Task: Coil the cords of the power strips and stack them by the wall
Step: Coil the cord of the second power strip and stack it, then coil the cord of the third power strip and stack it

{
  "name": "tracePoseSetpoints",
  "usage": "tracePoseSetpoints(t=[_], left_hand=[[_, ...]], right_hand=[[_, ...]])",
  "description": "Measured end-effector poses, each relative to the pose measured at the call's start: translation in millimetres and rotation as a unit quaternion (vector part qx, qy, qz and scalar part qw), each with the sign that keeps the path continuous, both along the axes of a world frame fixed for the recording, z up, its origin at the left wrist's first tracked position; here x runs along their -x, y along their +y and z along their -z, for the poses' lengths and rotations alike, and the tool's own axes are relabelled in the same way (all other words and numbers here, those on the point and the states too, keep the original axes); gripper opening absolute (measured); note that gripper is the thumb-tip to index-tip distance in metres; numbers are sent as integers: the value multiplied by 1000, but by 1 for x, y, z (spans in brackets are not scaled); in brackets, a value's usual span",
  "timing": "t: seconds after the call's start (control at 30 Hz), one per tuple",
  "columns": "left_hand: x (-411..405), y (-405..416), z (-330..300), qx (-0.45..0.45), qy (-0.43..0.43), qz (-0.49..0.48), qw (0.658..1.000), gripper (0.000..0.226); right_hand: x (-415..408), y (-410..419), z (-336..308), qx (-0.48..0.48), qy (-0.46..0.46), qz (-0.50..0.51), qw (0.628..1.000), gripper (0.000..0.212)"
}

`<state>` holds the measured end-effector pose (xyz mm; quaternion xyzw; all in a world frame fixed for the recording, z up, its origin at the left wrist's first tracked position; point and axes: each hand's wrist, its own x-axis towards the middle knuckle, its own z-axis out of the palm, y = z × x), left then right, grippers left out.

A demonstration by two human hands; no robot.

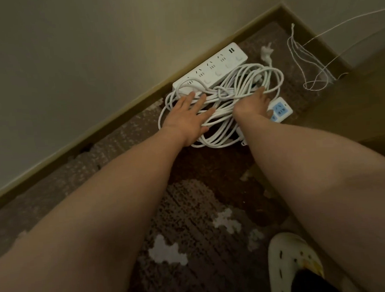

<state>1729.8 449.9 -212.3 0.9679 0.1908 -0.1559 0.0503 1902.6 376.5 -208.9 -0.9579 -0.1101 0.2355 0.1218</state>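
left hand (188, 113) flat, fingers spread, pressing the coiled cords (224, 104) so loops stay put | long power strip (212, 67) parked against the skirting | right hand (253, 104) pinching loops above small strip (280, 109)

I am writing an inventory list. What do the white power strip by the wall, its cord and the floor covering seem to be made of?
White power strip: apparently hard plastic, smooth with a light sheen and moulded sockets.
Cord: seemingly a flexible rubbery or vinyl jacket, since it bends in soft loops.
Floor covering: probably carpet, with a fuzzy, patterned brown pile.
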Motion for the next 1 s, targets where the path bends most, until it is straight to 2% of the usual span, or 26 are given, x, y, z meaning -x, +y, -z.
tracePoseSetpoints(t=[0.1,0.2,0.3,0.37,0.5,0.6,0.7,0.83,0.9,1.0], left_hand=[[1,0,-6,24,14,1,1000,61],[17,-6,-17,32,-11,9,999,65],[56,-15,-26,40,-50,4,998,66],[88,-17,-33,55,-69,-15,996,63],[160,-14,-46,71,-80,-75,991,54],[223,-10,-55,66,-99,-135,984,49],[295,-14,-68,56,-101,-220,969,46],[406,-46,-84,49,-68,-357,930,51],[464,-77,-88,42,-66,-438,896,51],[541,-132,-83,38,-64,-569,819,50]], right_hand=[[2,6,-6,42,27,9,999,70],[8,11,-19,69,16,1,997,69],[29,5,-35,121,-44,-61,990,67],[49,-2,-46,130,-109,-123,978,57],[96,-4,-71,102,-207,-238,943,42],[145,10,-83,-9,-235,-344,909,38],[219,27,-86,-133,-188,-489,842,34],[344,31,-81,-175,-75,-664,723,29],[405,23,-77,-176,-37,-744,644,28],[483,-2,-67,-168,7,-829,533,37]])
